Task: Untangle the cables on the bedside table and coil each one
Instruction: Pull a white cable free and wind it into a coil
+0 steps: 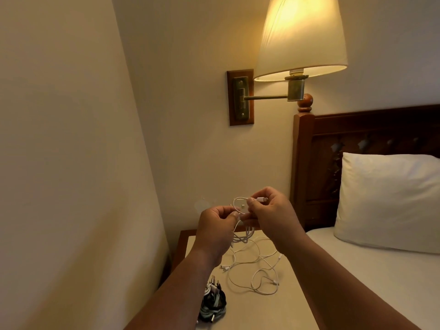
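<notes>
A tangle of thin white cables (256, 265) lies on the pale top of the bedside table (273, 313), with strands rising to my hands above its far end. My left hand (217, 228) pinches a white strand between thumb and fingers. Close to its right, my right hand (269, 210) pinches the same cable near its white plug, which sticks out past the thumb. A small loop of cable arcs between the two hands. A coiled bundle of dark and pale cables (213, 303) sits at the table's near left, partly behind my left forearm.
A wall lamp (302, 39) on a brass arm glows above the table. A bed with a white pillow (385, 201) and a dark wooden headboard (371, 129) borders the table's right side. A wall closes off the left.
</notes>
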